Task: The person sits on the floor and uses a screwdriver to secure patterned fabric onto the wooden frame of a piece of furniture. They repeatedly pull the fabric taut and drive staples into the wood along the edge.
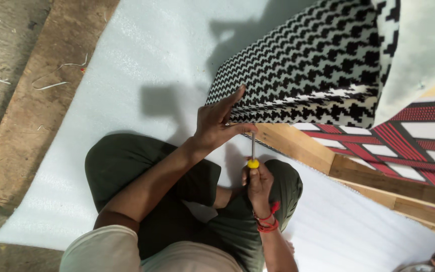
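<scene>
Head view, read from left to right: at the far left of the frame, bare ground and a rough wooden plank point(41, 95) with thin pale wire scraps lying on it; just beside it, a pale foam sheet point(127, 65) spread across the centre, on which the person sits cross-legged in dark green trousers point(142, 171), lower centre. The left hand point(217, 123), in the middle of the frame, is flat with fingers held together and extended, pressing against the lower corner of a black-and-white houndstooth upholstered piece point(308, 65) that fills the upper centre and upper right. Just below that corner, the right hand point(259, 185) is closed around the yellow handle of a screwdriver point(252, 151), whose metal shaft points up to the fabric's lower edge where it meets a wooden frame point(298, 146); red thread bands circle this wrist. At the right of the frame, red, white and black patterned fabric point(419, 141) lies over the wooden frame
</scene>
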